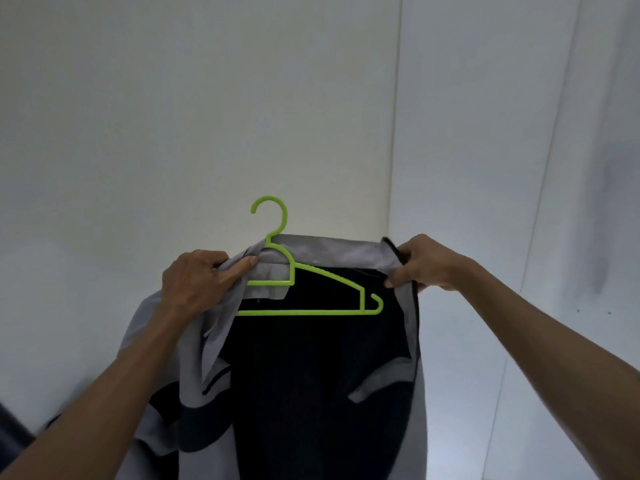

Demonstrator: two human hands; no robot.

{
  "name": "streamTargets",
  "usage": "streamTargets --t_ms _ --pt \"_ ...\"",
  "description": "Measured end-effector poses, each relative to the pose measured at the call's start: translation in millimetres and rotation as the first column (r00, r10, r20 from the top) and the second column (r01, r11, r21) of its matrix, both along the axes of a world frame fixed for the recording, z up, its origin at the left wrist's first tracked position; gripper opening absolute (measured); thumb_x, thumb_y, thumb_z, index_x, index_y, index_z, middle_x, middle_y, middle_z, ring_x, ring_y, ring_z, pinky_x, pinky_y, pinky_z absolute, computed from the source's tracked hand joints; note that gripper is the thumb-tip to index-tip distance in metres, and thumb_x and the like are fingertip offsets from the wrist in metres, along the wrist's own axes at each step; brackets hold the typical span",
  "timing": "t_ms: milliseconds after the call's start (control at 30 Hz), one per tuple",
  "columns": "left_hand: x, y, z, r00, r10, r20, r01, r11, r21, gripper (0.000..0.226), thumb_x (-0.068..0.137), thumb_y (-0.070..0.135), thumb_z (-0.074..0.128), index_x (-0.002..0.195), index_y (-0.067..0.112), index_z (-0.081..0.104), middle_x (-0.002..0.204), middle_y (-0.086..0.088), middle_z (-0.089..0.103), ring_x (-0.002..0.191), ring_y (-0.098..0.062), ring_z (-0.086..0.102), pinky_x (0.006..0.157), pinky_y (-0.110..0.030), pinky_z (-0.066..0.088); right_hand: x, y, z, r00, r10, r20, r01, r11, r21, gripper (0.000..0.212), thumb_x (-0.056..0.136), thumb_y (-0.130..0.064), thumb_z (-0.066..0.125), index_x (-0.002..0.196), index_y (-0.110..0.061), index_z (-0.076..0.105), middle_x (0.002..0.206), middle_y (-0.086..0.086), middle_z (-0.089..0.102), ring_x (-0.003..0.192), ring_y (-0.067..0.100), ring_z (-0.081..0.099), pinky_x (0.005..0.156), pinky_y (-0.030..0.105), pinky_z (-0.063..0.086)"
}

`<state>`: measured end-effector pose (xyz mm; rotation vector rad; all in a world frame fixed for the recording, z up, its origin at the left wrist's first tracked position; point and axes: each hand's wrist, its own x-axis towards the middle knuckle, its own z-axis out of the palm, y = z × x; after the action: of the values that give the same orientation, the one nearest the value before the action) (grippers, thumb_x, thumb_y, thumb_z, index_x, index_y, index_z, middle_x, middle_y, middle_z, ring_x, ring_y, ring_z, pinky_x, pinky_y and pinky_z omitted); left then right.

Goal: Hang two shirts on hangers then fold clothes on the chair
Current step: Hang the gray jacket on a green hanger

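Head view shows a grey and dark shirt (311, 375) held up in mid-air before a pale wall (173, 116), with a green hanger (304, 289) partly inside its neck opening. The hanger's hook stands clear above the collar, its right shoulder arm and bottom bar lie bare against the dark inner cloth, and its left end is covered by grey fabric. At the collar's left side the left hand (197, 282) grips bunched cloth, fingers curled round it; whether it also clasps the hanger beneath cannot be told. At the collar's right corner the right hand (422, 263) pinches the edge. Open wall surrounds the hook on all sides, and a wall corner (394, 133) runs just right of centre. The shirt's lower part is cut off by the frame's bottom edge, and a dark shape (14, 434) at lower left is too cropped to identify.
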<state>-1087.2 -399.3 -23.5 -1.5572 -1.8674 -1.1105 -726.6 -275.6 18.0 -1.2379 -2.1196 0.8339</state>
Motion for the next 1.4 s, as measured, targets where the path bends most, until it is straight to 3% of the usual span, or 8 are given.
streamTargets --t_ms 233,367,567,667,867,1033,1167,1400 --pt "2.8 1.2 -9.8 0.993 0.119 0.002 -0.119 0.993 0.002 0.075 0.081 0.082 0.047 0.052 0.013 0.049 0.051 -0.002 0.051 0.055 -0.031 0.052 0.049 -0.029 0.034 -6.4 -7.8 -6.2 0.989 -0.039 -0.140 0.055 0.992 0.112 0.044 0.101 -0.034 0.056 0.066 -0.008 0.049 0.066 0.008 0.039 0.064 0.020 0.042 0.058 0.033 0.048" --pt "30.0 5.7 -10.0 0.979 0.198 -0.038 -0.200 0.979 -0.036 0.064 0.086 0.077 0.043 0.059 0.019 0.051 0.067 -0.006 0.061 0.070 -0.036 0.062 0.056 -0.032 0.036 -58.8 -33.9 -1.9 0.976 -0.136 -0.172 0.194 0.903 0.384 0.031 0.104 -0.030 0.044 0.082 -0.010 0.054 0.080 0.008 0.058 0.078 0.027 0.054 0.063 0.035 0.033" --pt "76.4 24.2 2.2 0.972 0.236 0.003 -0.235 0.967 -0.101 0.053 0.093 0.066 0.039 0.075 0.021 0.060 0.090 -0.010 0.068 0.087 -0.038 0.065 0.067 -0.038 0.043 -140.0 -88.5 -12.3 0.956 0.147 -0.253 0.000 0.865 0.502 0.013 0.106 -0.026 0.041 0.106 -0.016 0.049 0.088 0.009 0.063 0.078 0.028 0.057 0.069 0.036 0.038" --pt "73.5 27.3 23.1 0.967 0.225 0.118 -0.210 0.969 -0.127 0.036 0.095 0.045 0.050 0.080 0.017 0.067 0.096 -0.015 0.068 0.092 -0.038 0.064 0.074 -0.038 0.045 -153.9 -106.4 -51.9 0.952 0.271 -0.145 -0.152 0.826 0.543 0.014 0.108 -0.029 0.037 0.102 -0.016 0.041 0.077 0.011 0.058 0.064 0.028 0.054 0.060 0.038 0.039" --pt "53.9 18.8 37.6 0.967 0.149 0.208 -0.134 0.987 -0.087 0.071 0.081 0.082 0.045 0.058 0.017 0.062 0.064 -0.003 0.062 0.068 -0.029 0.062 0.065 -0.035 0.051 -113.1 -86.7 -100.9 0.973 0.142 0.182 -0.220 0.809 0.545 0.026 0.105 -0.043 0.037 0.102 -0.019 0.046 0.083 0.008 0.065 0.073 0.032 0.061 0.063 0.041 0.048" --pt "64.2 19.7 29.9 0.989 0.062 0.132 -0.047 0.993 -0.112 0.073 0.082 0.086 0.037 0.064 0.021 0.065 0.063 0.004 0.062 0.070 -0.026 0.061 0.063 -0.033 0.048 -103.9 -66.5 -29.3 0.924 0.050 -0.379 0.221 0.740 0.635 0.018 0.096 -0.036 0.059 0.100 -0.019 0.055 0.091 -0.004 0.057 0.077 0.012 0.053 0.070 0.031 0.046" --pt "81.0 21.4 23.5 0.998 0.023 0.051 -0.017 0.994 -0.112 0.078 0.086 0.084 0.030 0.061 0.017 0.061 0.061 0.004 0.061 0.067 -0.024 0.059 0.061 -0.032 0.042 -111.1 -48.3 33.0 0.916 0.045 -0.399 0.117 0.921 0.371 0.043 0.102 -0.036 0.052 0.140 -0.018 0.044 0.115 -0.002 0.058 0.094 0.010 0.059 0.074 0.012 0.045" --pt "77.2 28.6 30.2 0.947 -0.198 0.255 0.209 0.978 -0.019 0.067 0.096 0.061 0.047 0.050 0.013 0.046 0.042 0.007 0.046 0.046 -0.014 0.046 0.052 -0.028 0.034 -129.6 -55.5 29.0 0.890 0.111 -0.441 0.048 0.941 0.334 0.012 0.103 -0.030 0.050 0.110 -0.021 0.052 0.084 -0.002 0.061 0.071 0.012 0.057 0.062 0.028 0.044"
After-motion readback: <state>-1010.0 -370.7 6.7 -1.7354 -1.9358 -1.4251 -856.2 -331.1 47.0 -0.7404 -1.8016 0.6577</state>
